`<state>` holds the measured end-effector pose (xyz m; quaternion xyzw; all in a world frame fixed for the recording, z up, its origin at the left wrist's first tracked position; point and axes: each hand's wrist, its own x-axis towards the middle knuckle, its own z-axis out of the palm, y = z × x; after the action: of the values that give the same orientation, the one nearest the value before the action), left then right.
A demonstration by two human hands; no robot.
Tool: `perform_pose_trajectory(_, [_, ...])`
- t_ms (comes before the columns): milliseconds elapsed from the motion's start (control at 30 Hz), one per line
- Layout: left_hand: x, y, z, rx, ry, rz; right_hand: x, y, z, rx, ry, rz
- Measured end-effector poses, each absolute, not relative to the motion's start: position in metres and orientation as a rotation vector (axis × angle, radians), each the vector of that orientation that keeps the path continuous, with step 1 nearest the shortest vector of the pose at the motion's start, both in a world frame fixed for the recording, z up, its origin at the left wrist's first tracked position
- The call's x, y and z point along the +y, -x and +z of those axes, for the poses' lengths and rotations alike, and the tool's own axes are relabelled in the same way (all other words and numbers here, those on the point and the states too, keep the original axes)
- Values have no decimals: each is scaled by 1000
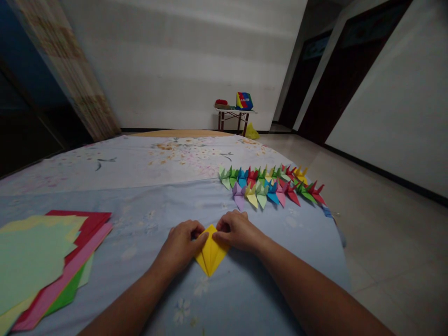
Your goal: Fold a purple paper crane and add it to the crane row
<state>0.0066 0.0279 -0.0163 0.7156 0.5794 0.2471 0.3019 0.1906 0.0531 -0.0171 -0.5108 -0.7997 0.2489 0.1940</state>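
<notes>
A folded piece of yellow origami paper point(211, 254) lies on the blue cloth in front of me, diamond-shaped with creases running down its middle. My left hand point(185, 239) pinches its upper left edge between thumb and curled fingers. On the opposite side, my right hand point(238, 228) grips the upper right edge, its thumb pressed on the paper near the top corner. The fingertips behind the paper are partly hidden. Beyond my right hand stand rows of folded paper cranes point(261, 193) in many colours.
Loose sheets of coloured paper point(31, 261) are piled at the left. A flowered cloth point(175, 158) covers the table's far part. Against the wall, a small table point(234, 111) carries a colourful box point(244, 101). The table's right edge curves beside the tiled floor point(378, 224).
</notes>
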Motion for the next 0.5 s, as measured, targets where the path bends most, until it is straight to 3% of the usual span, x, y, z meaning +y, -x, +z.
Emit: perform_pose_trajectory(500, [33,-1,-16,1461,-1890,607,53,-184,-24,-2290,1297,698])
